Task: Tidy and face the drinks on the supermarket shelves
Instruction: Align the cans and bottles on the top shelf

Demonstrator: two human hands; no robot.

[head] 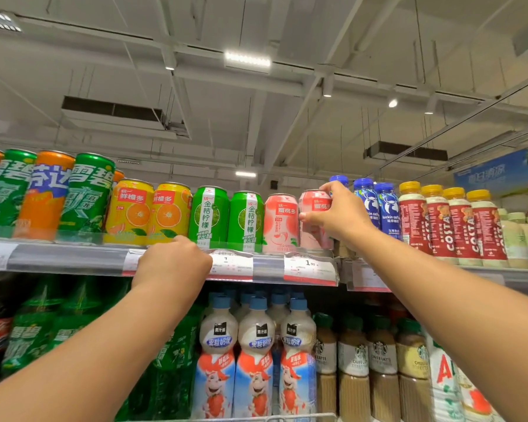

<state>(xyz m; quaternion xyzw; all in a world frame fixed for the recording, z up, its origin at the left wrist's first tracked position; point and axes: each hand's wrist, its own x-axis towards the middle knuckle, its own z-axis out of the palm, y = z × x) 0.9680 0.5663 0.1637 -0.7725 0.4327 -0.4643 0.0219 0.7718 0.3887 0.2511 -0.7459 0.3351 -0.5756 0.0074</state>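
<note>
Reaching up to the top shelf [73,258], the right hand [337,213] has hold of a pink can [313,220], thumb curled across its front low down and fingers hooked over the top rim, so the can is clamped between them. That can stands upright at the front edge of the shelf, touching a second pink can [279,223] on its left and sitting just in front of the blue-capped bottles [375,205] on its right. Further left along the same edge come two green cans [226,219], then two yellow cans [150,213] with orange slices on them, then taller green and orange cans [52,194] running to the shelf's left end. Right of the blue-capped bottles, a row of yellow-capped red-labelled bottles [451,223] fills out the front edge. The left hand [173,263] is lower, its fingers curled over the shelf's front edge beside the yellow and green cans, covering part of the price strip; what the fingertips touch behind that lip, I cannot tell. A white price tag [310,269] hangs on the strip below the pink cans. On the shelf underneath stand milky bottles [256,354] with a cartoon cow, brown coffee bottles [366,363] to their right and dark green bottles [43,330] to their left.
</note>
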